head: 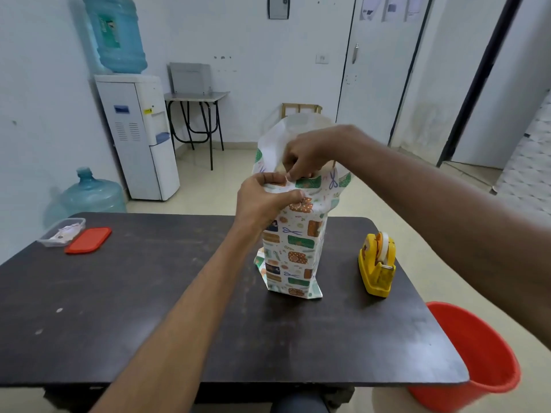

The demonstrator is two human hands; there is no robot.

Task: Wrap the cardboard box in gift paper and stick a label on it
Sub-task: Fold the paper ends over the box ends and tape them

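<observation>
The cardboard box, hidden inside its gift paper, stands on end on the table so the open top faces up, the left hand gripping the near edge steady while the right hand seemingly pinches a flap inward.

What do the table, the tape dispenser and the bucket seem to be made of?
The table looks like dark laminated board, matt, with pale scuffs. The tape dispenser seems to be yellow moulded plastic, slightly glossy, with rounded edges. The bucket is probably orange-red plastic, smooth, with a thin rim.
</observation>
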